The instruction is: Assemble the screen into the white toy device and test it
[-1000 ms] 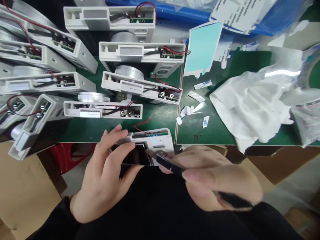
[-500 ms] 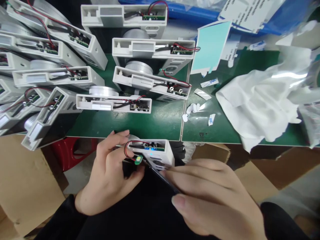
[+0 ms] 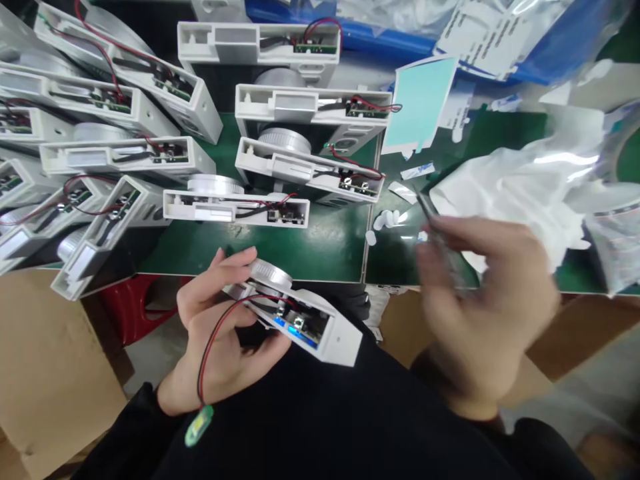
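My left hand [image 3: 220, 333] is closed around a white camera [image 3: 343, 337] with a silver lens ring [image 3: 270, 273] and an uncovered top. Inside, a circuit board [image 3: 300, 327] glows blue. Red and black wires [image 3: 210, 340] run out over my fingers to a small green LED board [image 3: 199, 425], which dangles below the hand. Off to the right, my right hand [image 3: 485, 300] is blurred by motion, with its fingers pinched on dark, pointed tweezers [image 3: 427, 208]. Their tip is above the green table, near small white sticker pieces [image 3: 403, 193].
Similar uncovered cameras [image 3: 235, 208] stand in several rows on the green table [image 3: 330, 253], some with loose wires. A light-blue sheet [image 3: 420, 100], white round pads [image 3: 387, 219] and a crumpled white cloth [image 3: 505, 193] lie to the right. Below the table's edge are a red stool [image 3: 133, 307] and cardboard [image 3: 55, 347].
My right hand has moved from the camera up and right over the table with the tweezers. The camera has turned in my left hand, and the LED board now hangs lower left.
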The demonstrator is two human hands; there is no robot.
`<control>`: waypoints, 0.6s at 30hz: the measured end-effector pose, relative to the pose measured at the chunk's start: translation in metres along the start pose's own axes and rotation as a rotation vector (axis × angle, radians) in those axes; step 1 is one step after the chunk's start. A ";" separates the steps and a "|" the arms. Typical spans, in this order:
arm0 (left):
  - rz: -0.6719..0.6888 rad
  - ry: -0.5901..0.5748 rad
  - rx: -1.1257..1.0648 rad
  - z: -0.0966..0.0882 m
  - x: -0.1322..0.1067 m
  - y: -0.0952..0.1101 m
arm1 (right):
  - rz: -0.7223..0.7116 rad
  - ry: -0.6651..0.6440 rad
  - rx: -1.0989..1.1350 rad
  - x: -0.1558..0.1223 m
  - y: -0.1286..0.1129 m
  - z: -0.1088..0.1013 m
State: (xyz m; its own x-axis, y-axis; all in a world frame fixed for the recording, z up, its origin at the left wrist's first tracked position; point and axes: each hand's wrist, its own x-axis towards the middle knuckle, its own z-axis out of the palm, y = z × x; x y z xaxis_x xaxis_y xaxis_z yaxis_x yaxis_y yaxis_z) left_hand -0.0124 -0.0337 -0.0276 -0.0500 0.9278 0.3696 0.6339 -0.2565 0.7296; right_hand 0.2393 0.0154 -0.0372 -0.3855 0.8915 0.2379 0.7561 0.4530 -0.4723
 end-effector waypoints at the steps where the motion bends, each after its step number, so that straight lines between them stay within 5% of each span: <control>1: -0.001 -0.016 0.003 0.000 0.000 0.000 | 0.138 0.019 -0.031 0.005 -0.001 -0.003; 4: 0.031 -0.077 0.010 -0.001 0.002 -0.002 | 0.152 -0.013 0.054 0.016 -0.015 -0.014; 7: 0.062 -0.123 0.003 -0.002 0.003 -0.003 | -0.163 -0.093 0.312 0.021 -0.033 -0.015; 10: 0.099 -0.133 0.018 0.000 0.002 -0.004 | -0.385 -0.166 0.316 0.026 -0.044 -0.005; 18: 0.146 -0.084 -0.057 0.005 -0.003 -0.010 | -0.298 0.063 0.260 0.022 -0.061 0.019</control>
State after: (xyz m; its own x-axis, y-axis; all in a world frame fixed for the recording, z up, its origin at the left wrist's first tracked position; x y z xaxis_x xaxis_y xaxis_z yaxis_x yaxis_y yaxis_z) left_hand -0.0148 -0.0328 -0.0387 0.1060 0.8983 0.4265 0.5848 -0.4032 0.7039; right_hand 0.1750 0.0069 -0.0192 -0.5283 0.7231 0.4450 0.4541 0.6835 -0.5715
